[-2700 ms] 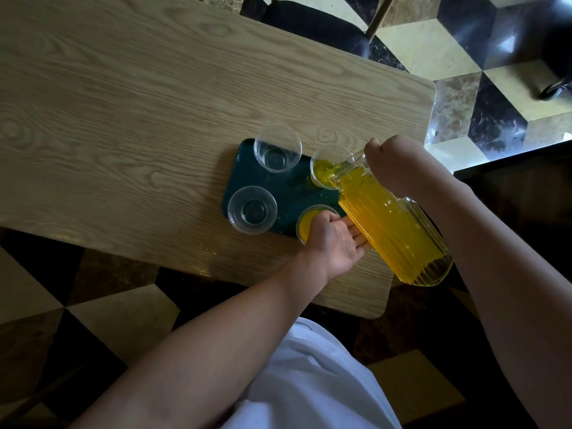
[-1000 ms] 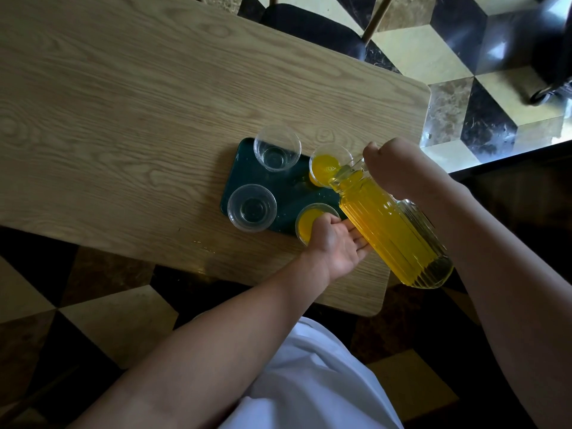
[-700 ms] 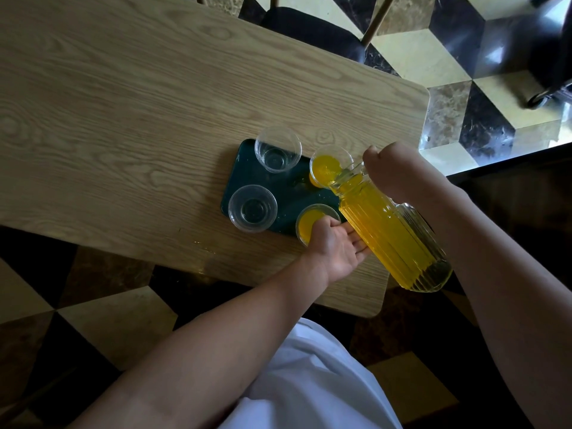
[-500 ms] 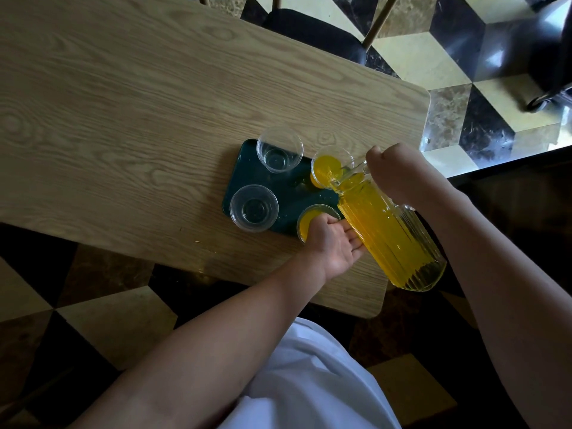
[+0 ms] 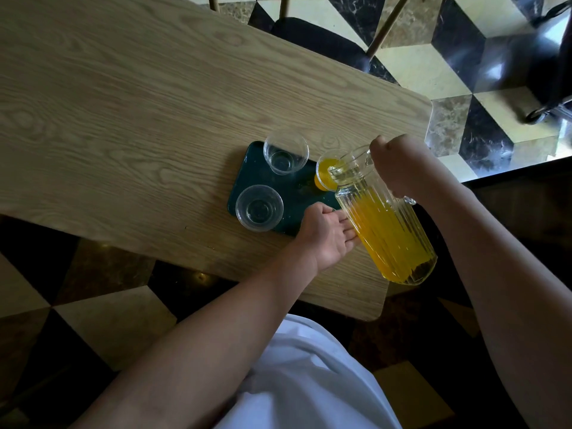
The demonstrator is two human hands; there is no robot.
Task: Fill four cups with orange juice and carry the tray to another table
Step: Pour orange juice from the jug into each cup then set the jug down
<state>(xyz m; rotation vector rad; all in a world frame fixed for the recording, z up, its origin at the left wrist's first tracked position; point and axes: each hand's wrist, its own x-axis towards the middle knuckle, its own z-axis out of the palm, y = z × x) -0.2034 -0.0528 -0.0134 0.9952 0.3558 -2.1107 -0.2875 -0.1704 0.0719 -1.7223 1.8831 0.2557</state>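
our right hand (image 5: 399,164), right of centre in the frame, is clenched around the handle of a ribbed glass pitcher (image 5: 385,224) of orange juice, which we hold tilted with its mouth over the rim of a juice-filled cup (image 5: 325,174). our left hand (image 5: 325,235), just below centre, rests at the near edge of the dark green tray (image 5: 257,171), fingers (image 5: 343,222) stretched toward the pitcher's side; whether it grips anything beneath it we cannot tell, since the hand covers that corner of the tray. two clear cups stand empty on the tray's left half: one cup (image 5: 286,153) toward the upper edge, the other cup (image 5: 259,208) nearer us. the tray lies on a pale wooden table (image 5: 123,103) that fills the upper left of the frame, close to the table's near edge. a chequered floor (image 5: 448,66) of black, cream and marbled tiles shows at the upper right and along the lower left. a dark chair seat (image 5: 318,41) sits behind the table at the top, and our white garment (image 5: 309,382) fills the bottom centre.
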